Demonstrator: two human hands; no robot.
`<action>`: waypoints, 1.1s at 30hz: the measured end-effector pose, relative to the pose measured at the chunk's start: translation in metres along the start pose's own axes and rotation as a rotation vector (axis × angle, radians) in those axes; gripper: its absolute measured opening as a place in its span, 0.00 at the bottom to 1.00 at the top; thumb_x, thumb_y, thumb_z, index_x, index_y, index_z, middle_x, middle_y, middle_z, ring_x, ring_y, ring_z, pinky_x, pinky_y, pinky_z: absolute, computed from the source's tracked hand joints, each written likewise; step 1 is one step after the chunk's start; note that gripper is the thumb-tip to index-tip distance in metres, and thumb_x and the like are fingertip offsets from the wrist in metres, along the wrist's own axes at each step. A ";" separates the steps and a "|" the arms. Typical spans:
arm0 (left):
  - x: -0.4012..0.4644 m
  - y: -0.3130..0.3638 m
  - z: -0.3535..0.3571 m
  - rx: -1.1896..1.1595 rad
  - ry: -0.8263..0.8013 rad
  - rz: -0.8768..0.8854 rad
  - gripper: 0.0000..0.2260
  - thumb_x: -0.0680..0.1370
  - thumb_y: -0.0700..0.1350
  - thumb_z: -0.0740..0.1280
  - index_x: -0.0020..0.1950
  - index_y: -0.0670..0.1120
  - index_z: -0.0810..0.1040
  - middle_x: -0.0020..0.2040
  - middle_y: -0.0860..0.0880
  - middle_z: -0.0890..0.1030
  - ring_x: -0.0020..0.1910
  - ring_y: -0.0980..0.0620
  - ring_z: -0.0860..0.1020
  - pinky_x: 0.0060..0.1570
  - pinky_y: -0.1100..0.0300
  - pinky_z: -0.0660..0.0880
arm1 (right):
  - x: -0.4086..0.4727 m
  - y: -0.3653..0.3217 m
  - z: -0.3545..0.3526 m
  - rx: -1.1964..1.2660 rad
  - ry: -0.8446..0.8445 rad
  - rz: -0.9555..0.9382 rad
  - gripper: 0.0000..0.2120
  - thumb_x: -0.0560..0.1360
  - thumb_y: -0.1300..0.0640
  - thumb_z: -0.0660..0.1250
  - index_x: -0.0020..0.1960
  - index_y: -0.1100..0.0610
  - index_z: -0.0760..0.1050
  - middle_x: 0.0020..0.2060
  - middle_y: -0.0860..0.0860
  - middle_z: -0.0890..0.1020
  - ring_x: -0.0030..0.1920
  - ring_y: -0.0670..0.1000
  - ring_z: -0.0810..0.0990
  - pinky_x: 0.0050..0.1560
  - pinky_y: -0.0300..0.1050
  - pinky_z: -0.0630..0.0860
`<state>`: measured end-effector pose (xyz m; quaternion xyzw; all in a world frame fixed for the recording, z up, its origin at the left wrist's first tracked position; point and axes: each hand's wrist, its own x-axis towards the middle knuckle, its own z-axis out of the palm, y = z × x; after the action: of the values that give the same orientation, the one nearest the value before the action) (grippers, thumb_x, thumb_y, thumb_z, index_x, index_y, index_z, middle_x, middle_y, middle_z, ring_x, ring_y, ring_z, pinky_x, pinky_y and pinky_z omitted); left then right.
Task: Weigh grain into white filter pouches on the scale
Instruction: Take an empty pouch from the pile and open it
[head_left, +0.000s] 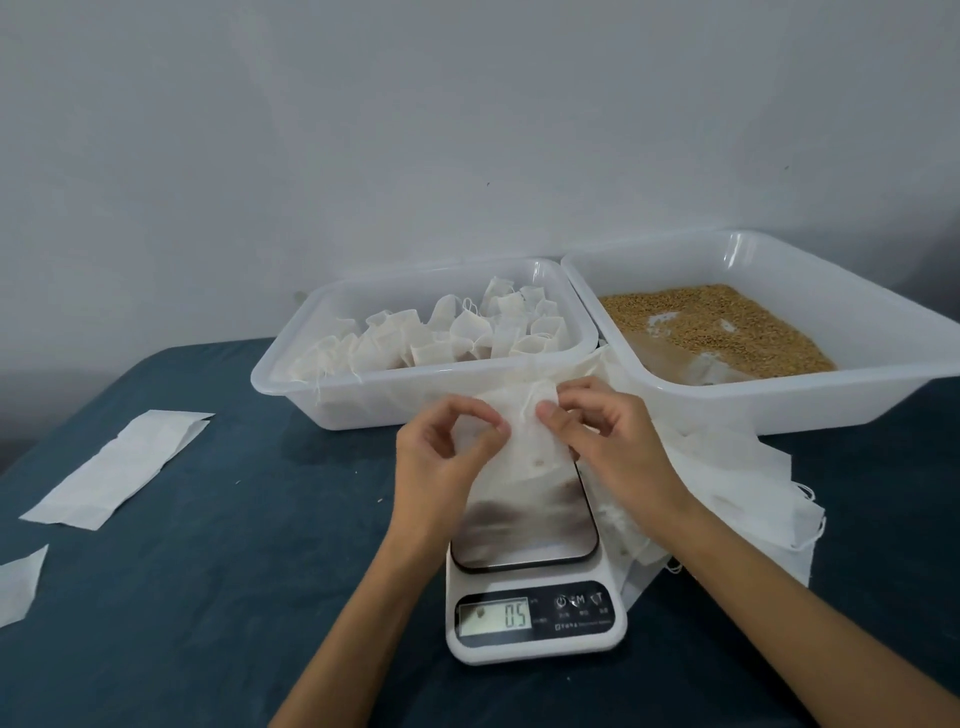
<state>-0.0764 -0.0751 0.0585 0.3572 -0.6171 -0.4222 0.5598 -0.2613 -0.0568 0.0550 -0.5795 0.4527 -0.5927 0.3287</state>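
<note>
At frame centre, the left hand (441, 457) and right hand (608, 441) each pinch a pouch (524, 452) over the scale (530, 613), which reads 05. Grain (727, 327) fills the right tray (857, 312); filled pouches (441, 332) sit in the left tray (363, 400).

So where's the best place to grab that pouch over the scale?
At its top hem, beside the drawstring, where both hands already pinch the pouch. The fabric is limp and hangs down to the scale, so coming from above at each side should spread the mouth.
</note>
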 end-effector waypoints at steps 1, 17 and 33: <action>-0.001 0.000 0.000 0.023 0.005 0.013 0.07 0.76 0.31 0.74 0.44 0.43 0.84 0.44 0.51 0.85 0.48 0.55 0.82 0.54 0.58 0.77 | 0.000 0.001 0.000 -0.049 0.047 -0.018 0.06 0.75 0.52 0.75 0.40 0.51 0.83 0.46 0.47 0.79 0.35 0.50 0.75 0.43 0.39 0.73; 0.001 -0.003 -0.001 -0.065 0.094 -0.040 0.09 0.83 0.37 0.69 0.57 0.47 0.87 0.50 0.43 0.87 0.47 0.53 0.83 0.49 0.62 0.80 | -0.003 -0.002 -0.002 -0.004 -0.021 -0.002 0.17 0.80 0.50 0.70 0.45 0.64 0.79 0.33 0.64 0.80 0.22 0.57 0.78 0.22 0.42 0.67; 0.003 -0.005 0.000 -0.085 0.056 -0.120 0.12 0.83 0.32 0.66 0.61 0.43 0.85 0.39 0.45 0.83 0.35 0.52 0.78 0.45 0.60 0.80 | -0.001 -0.010 -0.008 -0.022 -0.068 -0.113 0.17 0.80 0.46 0.68 0.43 0.60 0.80 0.29 0.60 0.74 0.29 0.56 0.84 0.26 0.46 0.72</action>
<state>-0.0769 -0.0797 0.0546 0.3812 -0.5600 -0.4706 0.5654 -0.2676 -0.0510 0.0642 -0.6276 0.4144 -0.5851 0.3034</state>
